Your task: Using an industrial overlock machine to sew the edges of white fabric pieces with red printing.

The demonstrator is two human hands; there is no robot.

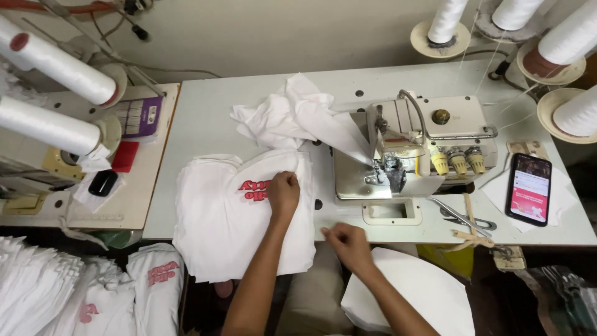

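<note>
My left hand [283, 191] rests with curled fingers on a stack of white fabric pieces [217, 230] bearing a red print, and pinches the top piece near its upper right corner. My right hand [348, 242] hovers at the table's front edge with its fingers pinched together; nothing shows between them. An overlock sewing machine [423, 143] stands just right of the stack, and a crumpled white fabric piece [292, 115] trails from its presser foot toward the back. More white cut pieces [410, 292] lie on my lap under the right forearm.
Scissors [463, 218] and a phone [529, 188] lie right of the machine. Large white thread cones stand at back right [563, 37] and on a neighbouring table at left [56, 68]. Bundles of printed white pieces [93, 292] are piled low on the left.
</note>
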